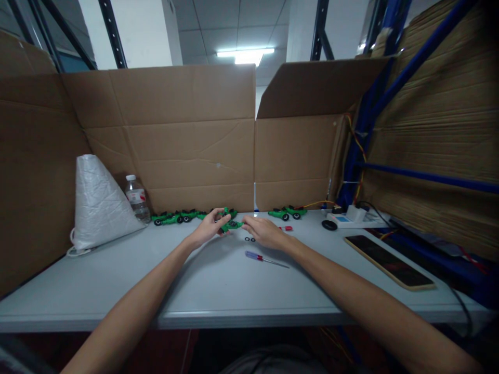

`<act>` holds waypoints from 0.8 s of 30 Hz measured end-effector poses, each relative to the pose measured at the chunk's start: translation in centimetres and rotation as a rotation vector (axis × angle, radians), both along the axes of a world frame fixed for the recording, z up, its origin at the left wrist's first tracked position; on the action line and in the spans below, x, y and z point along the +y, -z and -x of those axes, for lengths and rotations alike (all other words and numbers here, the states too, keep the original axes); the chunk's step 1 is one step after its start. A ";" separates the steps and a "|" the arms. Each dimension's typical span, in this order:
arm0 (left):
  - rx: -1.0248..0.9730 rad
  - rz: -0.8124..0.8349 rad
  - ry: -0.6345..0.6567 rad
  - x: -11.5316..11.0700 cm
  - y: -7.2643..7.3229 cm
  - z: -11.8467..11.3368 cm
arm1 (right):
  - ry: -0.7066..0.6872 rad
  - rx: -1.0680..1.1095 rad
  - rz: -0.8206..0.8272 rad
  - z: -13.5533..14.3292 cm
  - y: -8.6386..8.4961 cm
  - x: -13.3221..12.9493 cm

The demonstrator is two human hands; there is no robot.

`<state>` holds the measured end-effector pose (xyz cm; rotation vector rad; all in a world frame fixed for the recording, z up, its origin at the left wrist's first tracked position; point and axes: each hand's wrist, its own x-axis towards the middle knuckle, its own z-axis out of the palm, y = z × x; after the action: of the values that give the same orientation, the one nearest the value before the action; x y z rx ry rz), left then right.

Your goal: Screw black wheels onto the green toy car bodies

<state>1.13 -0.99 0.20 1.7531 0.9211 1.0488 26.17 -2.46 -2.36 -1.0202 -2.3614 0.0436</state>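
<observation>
Green toy car (232, 225), long axis sideways, narrow end rightward, clamped by left hand (209, 227) and right hand (265, 231)

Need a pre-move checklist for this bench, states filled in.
1. Left hand holding green toy: ok.
2. Right hand gripping it too: cannot tell; fingertips are at its right end, contact too small to make out.
3. Screwdriver lying free on the table: ok, nearer the camera than both hands.
4. Two small black rings in sight: ok, lying beside the right hand.
5. Red item fully visible: not ok, partly hidden by the right hand.
6. Phone clear of both hands: ok.
</observation>
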 end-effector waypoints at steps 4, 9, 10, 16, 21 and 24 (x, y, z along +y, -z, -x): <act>-0.056 0.031 -0.024 -0.2 -0.3 0.0 | -0.018 0.049 0.030 0.0 0.0 0.2; -0.083 0.058 -0.056 0.6 -0.2 0.5 | -0.063 0.166 0.104 0.0 -0.2 0.3; -0.068 0.053 -0.050 0.8 -0.2 0.5 | -0.071 0.189 0.123 0.0 -0.2 0.3; 0.033 -0.049 -0.019 1.2 -0.1 0.8 | -0.089 0.265 0.169 -0.3 -0.1 0.5; 0.185 -0.168 -0.022 1.3 0.1 1.0 | -0.049 0.296 0.177 -0.3 0.2 1.1; 0.224 -0.215 -0.032 1.5 0.4 1.1 | -0.044 0.314 0.162 -0.2 0.2 1.1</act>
<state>0.03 0.50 -0.18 2.0729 1.0058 1.0167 26.36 -1.37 -2.55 -0.9570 -2.1173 0.3898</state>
